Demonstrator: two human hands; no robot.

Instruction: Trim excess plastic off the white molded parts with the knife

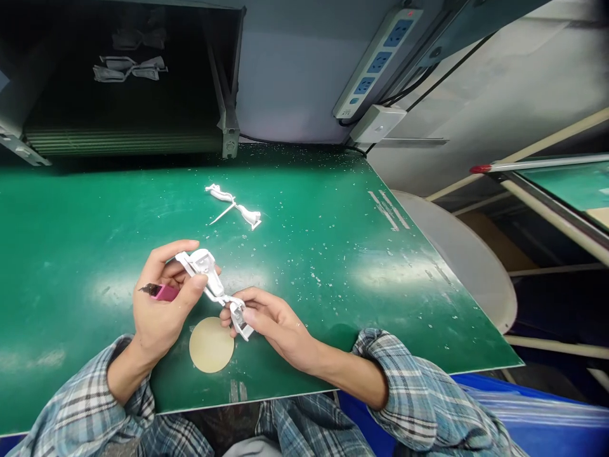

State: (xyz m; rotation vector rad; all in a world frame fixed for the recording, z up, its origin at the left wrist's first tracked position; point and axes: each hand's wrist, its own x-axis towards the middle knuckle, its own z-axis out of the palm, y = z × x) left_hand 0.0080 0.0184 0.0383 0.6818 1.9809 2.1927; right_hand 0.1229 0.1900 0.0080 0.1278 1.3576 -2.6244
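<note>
On the left, near the front of a green surface point(71, 254), the left hand point(159, 298) is closed around a pink-handled craft knife point(162, 292), its dark blade pointing left, and also pinches one end of a white plastic part point(204, 270). That part's other end sits in the closed fingers of the right hand point(271, 320), just above a flat, round beige disc point(211, 344) near the front edge, while a second white plastic part point(234, 206) lies farther back, mid-surface. At far right, a power strip point(378, 63) with blue sockets is mounted above the far edge.
</note>
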